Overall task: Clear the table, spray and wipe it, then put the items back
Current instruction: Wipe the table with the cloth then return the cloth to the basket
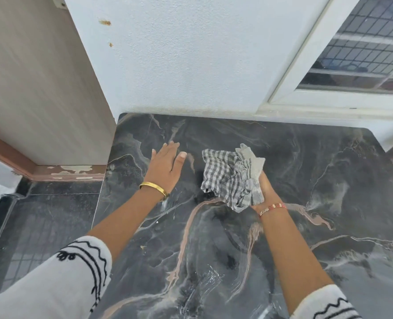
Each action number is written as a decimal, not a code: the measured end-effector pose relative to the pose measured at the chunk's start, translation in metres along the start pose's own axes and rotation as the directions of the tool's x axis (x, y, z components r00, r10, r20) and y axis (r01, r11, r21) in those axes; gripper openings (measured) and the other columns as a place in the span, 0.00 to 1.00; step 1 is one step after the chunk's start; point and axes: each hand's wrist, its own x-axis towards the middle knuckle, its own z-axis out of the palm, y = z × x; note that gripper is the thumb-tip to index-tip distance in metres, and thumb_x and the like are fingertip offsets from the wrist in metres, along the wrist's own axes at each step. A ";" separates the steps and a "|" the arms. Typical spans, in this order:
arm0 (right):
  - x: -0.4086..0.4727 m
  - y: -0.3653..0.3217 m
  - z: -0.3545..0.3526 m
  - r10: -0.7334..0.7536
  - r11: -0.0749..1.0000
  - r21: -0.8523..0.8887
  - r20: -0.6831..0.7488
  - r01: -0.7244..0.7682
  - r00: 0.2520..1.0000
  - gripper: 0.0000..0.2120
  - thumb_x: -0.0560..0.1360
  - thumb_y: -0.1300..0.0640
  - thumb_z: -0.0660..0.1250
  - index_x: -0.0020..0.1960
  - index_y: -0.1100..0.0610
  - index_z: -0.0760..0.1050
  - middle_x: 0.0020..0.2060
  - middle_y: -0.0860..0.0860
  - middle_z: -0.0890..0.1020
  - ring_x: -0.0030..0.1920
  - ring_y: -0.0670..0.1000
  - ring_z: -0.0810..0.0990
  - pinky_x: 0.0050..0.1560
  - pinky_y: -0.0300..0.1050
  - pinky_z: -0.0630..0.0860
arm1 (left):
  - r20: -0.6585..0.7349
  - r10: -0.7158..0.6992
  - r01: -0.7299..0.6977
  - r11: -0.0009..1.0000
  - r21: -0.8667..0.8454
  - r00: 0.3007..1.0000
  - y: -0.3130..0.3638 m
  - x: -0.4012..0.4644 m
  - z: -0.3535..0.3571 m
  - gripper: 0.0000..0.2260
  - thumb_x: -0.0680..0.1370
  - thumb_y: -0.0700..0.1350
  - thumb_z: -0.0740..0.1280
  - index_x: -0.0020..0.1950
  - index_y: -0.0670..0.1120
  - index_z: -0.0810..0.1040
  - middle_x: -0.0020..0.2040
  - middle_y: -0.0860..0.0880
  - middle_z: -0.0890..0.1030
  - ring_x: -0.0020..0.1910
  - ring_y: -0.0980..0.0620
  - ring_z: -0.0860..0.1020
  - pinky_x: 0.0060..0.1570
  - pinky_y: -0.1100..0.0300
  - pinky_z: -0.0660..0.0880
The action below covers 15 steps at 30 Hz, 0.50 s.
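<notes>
On the dark marbled bench (306, 192), the left hand (165, 165) lies flat with fingers straight, its grip open, toward the far left corner. Just to its right, the right hand (265, 191) has its grip closed round a crumpled grey checked cloth (232, 178), held near the middle of the bench's far half. Wet streaks show near the front edge.

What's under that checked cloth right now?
The right hand grips the checked cloth from below, bunched up above the marble table. The hand's fingers and the patch of tabletop directly beneath are covered, so nothing else can be confirmed there.
</notes>
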 end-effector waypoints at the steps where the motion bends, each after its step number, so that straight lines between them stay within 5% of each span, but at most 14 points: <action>1: 0.005 0.001 -0.011 0.004 0.999 -0.032 -0.103 -0.008 0.995 0.16 0.78 0.49 0.62 0.57 0.59 0.78 0.49 0.56 0.83 0.46 0.55 0.83 0.54 0.53 0.78 | 0.005 0.003 -0.003 1.000 -0.002 1.000 0.000 -0.003 0.002 0.31 0.77 0.60 0.43 0.72 0.43 0.62 0.74 0.43 0.62 0.76 0.47 0.55 0.74 0.50 0.41; 4: 0.017 -0.002 -0.042 -0.142 0.972 -0.234 -0.510 0.022 0.849 0.14 0.78 0.54 0.60 0.56 0.64 0.75 0.38 0.56 0.78 0.34 0.54 0.75 0.39 0.46 0.73 | 0.029 0.020 -0.020 1.000 -0.001 0.999 -0.002 -0.010 0.013 0.44 0.69 0.71 0.34 0.72 0.43 0.61 0.74 0.44 0.62 0.76 0.47 0.54 0.74 0.50 0.42; 6: 0.017 -0.006 -0.048 -0.428 0.833 -0.547 -0.545 0.081 0.721 0.12 0.79 0.55 0.58 0.52 0.63 0.75 0.41 0.54 0.77 0.41 0.53 0.74 0.44 0.45 0.68 | 0.059 0.028 -0.029 0.999 0.012 0.998 -0.001 -0.012 0.021 0.48 0.67 0.73 0.33 0.73 0.43 0.61 0.74 0.44 0.62 0.76 0.46 0.54 0.74 0.49 0.42; 8: 0.009 -0.006 -0.037 -0.665 0.591 -0.790 -0.360 0.166 0.654 0.10 0.78 0.58 0.58 0.53 0.61 0.76 0.48 0.54 0.76 0.49 0.52 0.73 0.49 0.41 0.65 | 0.083 0.028 -0.030 0.999 0.021 0.996 0.004 -0.012 0.031 0.42 0.70 0.69 0.37 0.72 0.43 0.61 0.74 0.44 0.63 0.76 0.45 0.54 0.74 0.47 0.43; 10: 0.009 0.003 -0.025 -0.752 0.332 -0.899 -0.070 0.285 0.656 0.12 0.78 0.60 0.59 0.58 0.61 0.76 0.55 0.55 0.78 0.58 0.53 0.73 0.57 0.41 0.65 | 0.110 0.032 -0.036 0.999 0.036 0.993 0.012 -0.014 0.039 0.36 0.74 0.64 0.40 0.73 0.43 0.61 0.75 0.44 0.61 0.76 0.46 0.54 0.74 0.48 0.43; 13: 0.022 0.026 -0.014 -0.523 -0.141 -0.940 0.338 0.312 0.782 0.22 0.79 0.55 0.59 0.72 0.58 0.65 0.72 0.58 0.65 0.74 0.57 0.59 0.74 0.50 0.52 | 0.153 0.074 -0.083 0.995 0.050 0.985 0.024 -0.016 0.051 0.37 0.74 0.66 0.39 0.73 0.43 0.60 0.75 0.43 0.60 0.76 0.48 0.54 0.74 0.51 0.42; 15: 0.030 0.043 -0.017 -0.359 -0.306 -0.921 0.345 0.240 0.867 0.28 0.79 0.46 0.56 0.76 0.49 0.52 0.77 0.56 0.51 0.77 0.58 0.47 0.74 0.58 0.42 | 0.169 0.086 -0.098 0.993 0.065 0.982 0.031 -0.016 0.060 0.34 0.75 0.62 0.41 0.73 0.43 0.59 0.75 0.43 0.60 0.76 0.48 0.53 0.74 0.52 0.42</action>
